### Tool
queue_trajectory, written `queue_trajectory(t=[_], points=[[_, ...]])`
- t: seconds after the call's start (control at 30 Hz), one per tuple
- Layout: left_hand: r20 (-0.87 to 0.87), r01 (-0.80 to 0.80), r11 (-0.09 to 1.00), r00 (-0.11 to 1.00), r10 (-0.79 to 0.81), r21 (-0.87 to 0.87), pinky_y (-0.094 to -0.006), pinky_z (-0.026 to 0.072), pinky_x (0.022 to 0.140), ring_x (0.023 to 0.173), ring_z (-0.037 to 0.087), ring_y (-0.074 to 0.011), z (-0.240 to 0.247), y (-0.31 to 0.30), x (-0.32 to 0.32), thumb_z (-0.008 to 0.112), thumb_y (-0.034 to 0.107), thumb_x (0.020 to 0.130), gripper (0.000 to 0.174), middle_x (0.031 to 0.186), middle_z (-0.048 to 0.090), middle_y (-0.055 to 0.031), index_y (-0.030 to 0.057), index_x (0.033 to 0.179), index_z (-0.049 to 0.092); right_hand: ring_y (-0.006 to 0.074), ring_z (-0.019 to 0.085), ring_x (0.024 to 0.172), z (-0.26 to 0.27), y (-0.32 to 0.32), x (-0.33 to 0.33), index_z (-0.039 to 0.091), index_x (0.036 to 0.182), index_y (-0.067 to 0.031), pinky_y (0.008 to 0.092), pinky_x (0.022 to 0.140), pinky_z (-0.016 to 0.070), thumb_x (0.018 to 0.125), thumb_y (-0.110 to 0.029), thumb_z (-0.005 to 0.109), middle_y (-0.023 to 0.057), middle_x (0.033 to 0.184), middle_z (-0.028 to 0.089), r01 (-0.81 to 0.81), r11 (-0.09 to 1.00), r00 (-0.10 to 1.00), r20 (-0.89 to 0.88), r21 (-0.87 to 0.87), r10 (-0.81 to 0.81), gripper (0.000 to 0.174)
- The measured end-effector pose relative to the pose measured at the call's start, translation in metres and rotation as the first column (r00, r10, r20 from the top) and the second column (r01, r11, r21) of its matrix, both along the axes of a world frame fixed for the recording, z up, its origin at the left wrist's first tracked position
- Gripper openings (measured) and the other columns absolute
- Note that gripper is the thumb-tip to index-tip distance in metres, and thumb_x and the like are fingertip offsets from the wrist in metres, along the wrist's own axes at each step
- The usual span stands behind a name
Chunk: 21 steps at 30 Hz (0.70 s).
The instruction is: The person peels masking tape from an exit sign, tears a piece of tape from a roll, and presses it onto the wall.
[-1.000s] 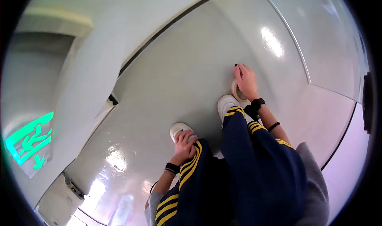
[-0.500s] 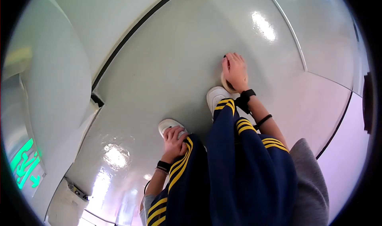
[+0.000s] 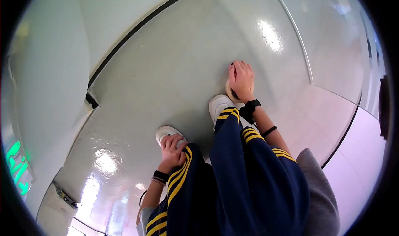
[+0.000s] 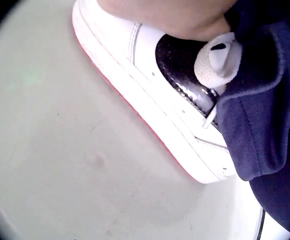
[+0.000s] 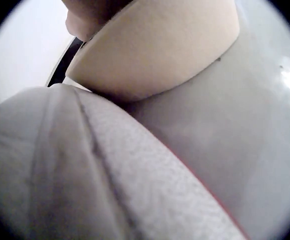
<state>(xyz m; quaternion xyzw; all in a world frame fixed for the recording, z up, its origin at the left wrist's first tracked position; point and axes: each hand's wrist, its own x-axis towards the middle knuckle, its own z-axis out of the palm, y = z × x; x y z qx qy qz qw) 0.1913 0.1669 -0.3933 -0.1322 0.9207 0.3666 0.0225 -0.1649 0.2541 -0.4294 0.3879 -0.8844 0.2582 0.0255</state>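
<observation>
Beige item: beige round roll of tape (image 3: 230,91) sat on the glossy pale grey-green floor (image 3: 174,65), just ahead of the toe of the white right sneaker (image 3: 219,105); it appeared to lie flat, core hole upward
Right hand: right hand (image 3: 241,79) covered the roll from above, fingers curved down over its far rim, gripping it; the right wrist view showed only the roll's outer wall (image 5: 155,45) meeting the floor
Left hand: left hand (image 3: 171,146) rested on the white left sneaker with a dark glossy panel (image 4: 155,100), fingers curled over its laced top, holding it
Posture: crouched low; navy trousers with yellow stripes (image 3: 249,173) filled the lower frame
Step (judged): pinning the roll against the floor
Technique (judged): press straight down through the palm so the roll cannot skate on the shiny surface; spread fingers evenly round the rim; let the left hand's hold on the shoe steady the crouch
Risk (judged): slick floor; a sideways push could slide the roll under the shoe
</observation>
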Motion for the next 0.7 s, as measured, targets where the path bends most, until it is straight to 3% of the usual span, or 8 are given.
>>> queue_trajectory(t=[0.43, 0.53, 0.6, 0.63, 0.7], points=[[-0.018, -0.006, 1.000, 1.000, 0.005, -0.014, -0.0483, 0.0298, 0.103, 0.116, 0.047, -0.0268, 0.000, 0.000, 0.000, 0.053, 0.019, 0.064, 0.037, 0.113, 0.056, -0.0083, 0.0113, 0.098, 0.066, 0.0274, 0.053, 0.070, 0.000, 0.002, 0.001, 0.056, 0.076, -0.0032, 0.0379, 0.066, 0.0415, 0.083, -0.010, 0.054, 0.0091, 0.070, 0.057, 0.017, 0.997, 0.998, 0.051, 0.075, -0.021, 0.009], [-0.008, -0.005, 1.000, 1.000, 0.005, -0.012, -0.0488, 0.0300, 0.103, 0.116, 0.047, -0.0272, 0.002, -0.002, 0.000, 0.053, 0.019, 0.065, 0.036, 0.113, 0.056, -0.0083, 0.0113, 0.098, 0.066, 0.0268, 0.055, 0.072, -0.003, 0.004, -0.002, 0.058, 0.081, -0.0035, 0.0367, 0.069, 0.0428, 0.082, -0.009, 0.056, 0.0092, 0.073, 0.058, 0.015, 1.000, 0.994, 0.106, 0.008, -0.016, 0.006], [-0.002, -0.011, 1.000, 1.000, 0.011, -0.001, -0.0490, 0.0301, 0.103, 0.116, 0.047, -0.0274, 0.001, 0.000, 0.000, 0.053, 0.019, 0.065, 0.036, 0.113, 0.056, -0.0084, 0.0114, 0.099, 0.066, 0.0264, 0.055, 0.075, 0.000, 0.008, -0.005, 0.060, 0.086, -0.0039, 0.0354, 0.075, 0.0434, 0.081, -0.007, 0.059, 0.0079, 0.075, 0.059, 0.030, 0.989, 0.951, 0.309, -0.148, 0.017, 0.007], [-0.008, -0.014, 1.000, 1.000, 0.014, 0.008, -0.0493, 0.0301, 0.103, 0.116, 0.047, -0.0274, 0.001, 0.000, 0.001, 0.054, 0.019, 0.065, 0.036, 0.113, 0.056, -0.0084, 0.0114, 0.099, 0.065, 0.0264, 0.055, 0.075, 0.011, 0.008, -0.005, 0.060, 0.086, -0.0039, 0.0354, 0.075, 0.0434, 0.081, -0.007, 0.059, 0.0079, 0.075, 0.059, 0.023, 0.989, 0.950, 0.311, -0.146, 0.024, 0.007], [-0.011, -0.021, 1.000, 1.000, 0.022, 0.014, -0.0496, 0.0300, 0.103, 0.117, 0.047, -0.0274, 0.001, -0.001, 0.002, 0.054, 0.019, 0.066, 0.036, 0.113, 0.056, -0.0084, 0.0113, 0.099, 0.065, 0.0235, 0.056, 0.071, 0.036, 0.006, -0.005, 0.061, 0.086, -0.0039, 0.0323, 0.072, 0.0453, 0.080, -0.008, 0.062, 0.0068, 0.075, 0.059, -0.027, 0.993, 0.998, -0.063, -0.116, 0.020, 0.007]])
